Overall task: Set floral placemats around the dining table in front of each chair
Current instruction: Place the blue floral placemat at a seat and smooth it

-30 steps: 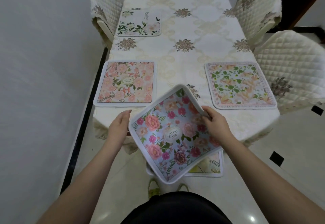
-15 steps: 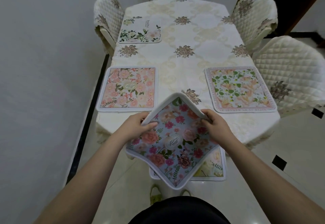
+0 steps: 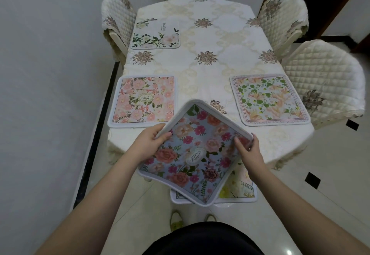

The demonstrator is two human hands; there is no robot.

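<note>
Currently both hands pinch the blue placemat [image 3: 192,154] over the table's [image 3: 210,68] near edge — left hand [image 3: 149,142] at its left edge, right hand [image 3: 247,148] at its right corner. Three placemats lie on the table — pink placemat [image 3: 145,99], leafy placemat [image 3: 268,98], white placemat [image 3: 155,34].

Both arms extended; left hand [image 3: 149,141] and right hand [image 3: 247,148] pinching (thumbs on top), grip seemingly light.

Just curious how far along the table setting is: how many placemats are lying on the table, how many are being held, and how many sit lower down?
On the table: 3 (pink, green-leaf, white-and-green)
Held in both hands: 1 (blue floral placemat)
Below it, partly hidden: 1 (yellow)
Total: 5
</note>
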